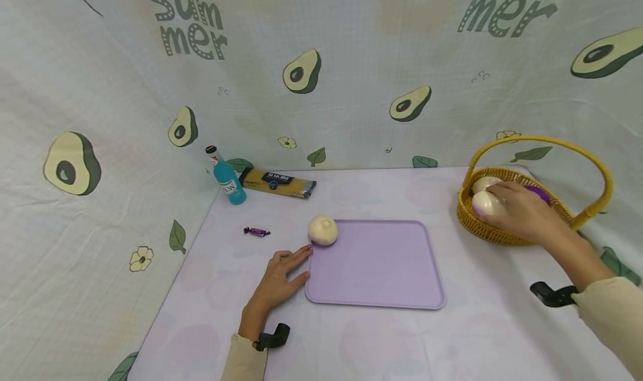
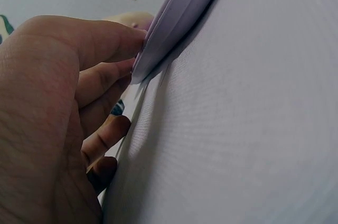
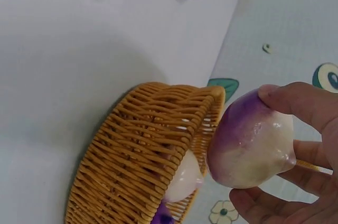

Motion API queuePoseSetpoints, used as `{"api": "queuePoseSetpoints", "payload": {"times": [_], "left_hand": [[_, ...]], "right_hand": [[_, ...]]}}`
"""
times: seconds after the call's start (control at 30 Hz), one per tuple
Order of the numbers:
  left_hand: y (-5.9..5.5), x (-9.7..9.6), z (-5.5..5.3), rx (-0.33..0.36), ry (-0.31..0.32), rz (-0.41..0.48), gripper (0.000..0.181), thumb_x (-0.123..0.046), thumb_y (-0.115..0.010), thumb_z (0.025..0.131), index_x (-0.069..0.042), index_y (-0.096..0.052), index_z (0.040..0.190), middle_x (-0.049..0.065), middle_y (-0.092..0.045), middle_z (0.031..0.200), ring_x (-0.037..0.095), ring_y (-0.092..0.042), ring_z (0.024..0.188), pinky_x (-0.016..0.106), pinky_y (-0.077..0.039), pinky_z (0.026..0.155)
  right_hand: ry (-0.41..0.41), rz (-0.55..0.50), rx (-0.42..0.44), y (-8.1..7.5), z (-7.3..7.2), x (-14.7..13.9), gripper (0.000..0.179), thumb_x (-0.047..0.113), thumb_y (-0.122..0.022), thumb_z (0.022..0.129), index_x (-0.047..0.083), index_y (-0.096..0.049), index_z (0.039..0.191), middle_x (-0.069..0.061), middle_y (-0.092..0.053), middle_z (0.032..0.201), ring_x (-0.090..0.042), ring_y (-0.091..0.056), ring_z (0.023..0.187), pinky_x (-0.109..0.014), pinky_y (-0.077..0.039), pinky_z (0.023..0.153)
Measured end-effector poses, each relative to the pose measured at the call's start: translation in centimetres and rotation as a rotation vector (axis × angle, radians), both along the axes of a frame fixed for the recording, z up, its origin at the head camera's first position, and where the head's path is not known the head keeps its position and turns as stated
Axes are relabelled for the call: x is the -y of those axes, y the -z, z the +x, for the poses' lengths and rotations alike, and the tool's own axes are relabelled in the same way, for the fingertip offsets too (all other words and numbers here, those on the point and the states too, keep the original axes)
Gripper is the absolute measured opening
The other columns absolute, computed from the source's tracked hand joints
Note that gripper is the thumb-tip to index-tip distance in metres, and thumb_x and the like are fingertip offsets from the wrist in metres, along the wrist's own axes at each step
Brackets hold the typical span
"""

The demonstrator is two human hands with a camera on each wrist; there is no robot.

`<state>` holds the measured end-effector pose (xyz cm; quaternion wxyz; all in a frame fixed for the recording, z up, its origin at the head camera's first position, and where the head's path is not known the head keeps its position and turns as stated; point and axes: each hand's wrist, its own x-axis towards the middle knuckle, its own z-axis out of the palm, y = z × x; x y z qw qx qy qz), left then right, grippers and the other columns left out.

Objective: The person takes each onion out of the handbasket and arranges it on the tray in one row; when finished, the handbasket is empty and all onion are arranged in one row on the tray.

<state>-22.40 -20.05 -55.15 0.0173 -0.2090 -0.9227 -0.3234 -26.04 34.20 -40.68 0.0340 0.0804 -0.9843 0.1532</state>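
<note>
My right hand [image 1: 522, 211] grips a purple-and-white turnip [image 3: 253, 137] at the mouth of the yellow wicker basket [image 1: 489, 233]. Thumb and fingers lie around the turnip's sides in the right wrist view. Behind it in the basket are another white turnip [image 3: 185, 176] and something purple [image 1: 537, 193]. At the left side of a lilac tray [image 1: 377, 264], my left hand [image 1: 278, 278] touches the rim with its fingertips, fingers relaxed and spread. A whitish round turnip [image 1: 322, 230] sits on the tray's far left corner, just beyond those fingertips.
Left of the tray lies a small purple wrapped candy [image 1: 257, 232]. Farther back are a blue bottle [image 1: 228, 177] and a yellow pasta packet [image 1: 278, 184]. The basket's tall handle [image 1: 547, 140] arches over its opening. A printed cloth [image 1: 351, 130] hangs behind the table.
</note>
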Motion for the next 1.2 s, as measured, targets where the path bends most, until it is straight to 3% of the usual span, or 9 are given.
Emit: {"api": "queuePoseSetpoints", "payload": {"times": [0.23,0.47,0.9,1.2], "left_hand": [[0.1,0.1,-0.1,0.003,0.012,-0.004,0.055,-0.043,-0.064,0.095,-0.033,-0.051,0.148,-0.022,-0.040,0.153,0.022,-0.041,0.122,0.054,-0.032,0.102],[0.3,0.2,-0.2,-0.016,0.022,0.001,0.054,-0.044,-0.063,0.096,-0.032,-0.051,0.148,-0.022,-0.040,0.153,0.021,-0.042,0.121,0.054,-0.031,0.102],[0.3,0.3,-0.2,-0.010,0.020,-0.009,0.055,-0.043,-0.063,0.096,-0.032,-0.050,0.148,-0.023,-0.038,0.153,0.021,-0.041,0.121,0.053,-0.031,0.102],[-0.1,0.1,-0.1,0.015,0.011,-0.010,0.055,-0.042,-0.064,0.096,-0.032,-0.050,0.148,-0.023,-0.038,0.153,0.022,-0.040,0.122,0.054,-0.031,0.102]], "right_hand": [[-0.048,-0.008,-0.006,0.0,0.0,0.6,0.074,0.038,-0.077,0.088,-0.009,-0.049,0.137,-0.036,-0.038,0.141,-0.060,-0.040,0.120,-0.073,-0.035,0.091],[-0.115,-0.041,-0.069,0.0,0.1,1.6,0.064,0.034,-0.076,0.088,-0.007,-0.055,0.132,-0.031,-0.045,0.137,-0.053,-0.044,0.121,-0.068,-0.038,0.092],[-0.156,-0.050,-0.085,0.5,0.2,3.1,0.061,0.027,-0.082,0.082,-0.006,-0.059,0.128,-0.030,-0.050,0.134,-0.047,-0.050,0.114,-0.061,-0.042,0.089],[-0.202,-0.042,-0.130,1.1,0.0,3.9,0.061,0.020,-0.083,0.079,-0.010,-0.060,0.126,-0.032,-0.053,0.131,-0.049,-0.052,0.115,-0.063,-0.042,0.091]]}}
